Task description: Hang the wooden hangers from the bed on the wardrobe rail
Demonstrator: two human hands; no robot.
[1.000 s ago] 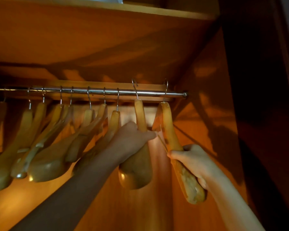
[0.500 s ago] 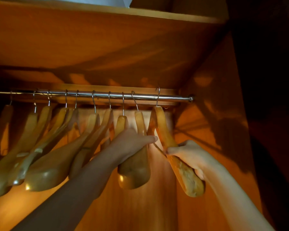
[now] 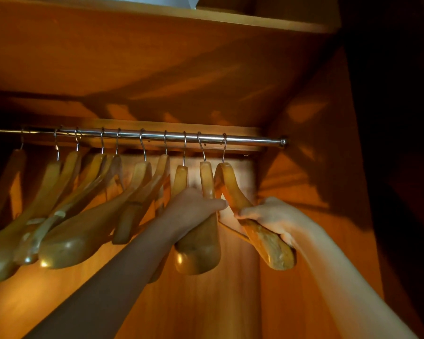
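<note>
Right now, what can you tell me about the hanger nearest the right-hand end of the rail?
The rightmost hanger looks like thick, glossy, honey-coloured wood with broad rounded shoulders and a thin lower bar. Its metal hook is over the chrome rail, so it hangs, turned nearly edge-on with its near end swung toward the camera. The right hand grips its near arm. The left hand holds the neighbouring hanger, not this one.

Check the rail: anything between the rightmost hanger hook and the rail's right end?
Nothing. In the head view the shiny metal wardrobe rail runs bare from the rightmost wooden hanger's wire hook to the rail's end fitting at the side wall.
</note>
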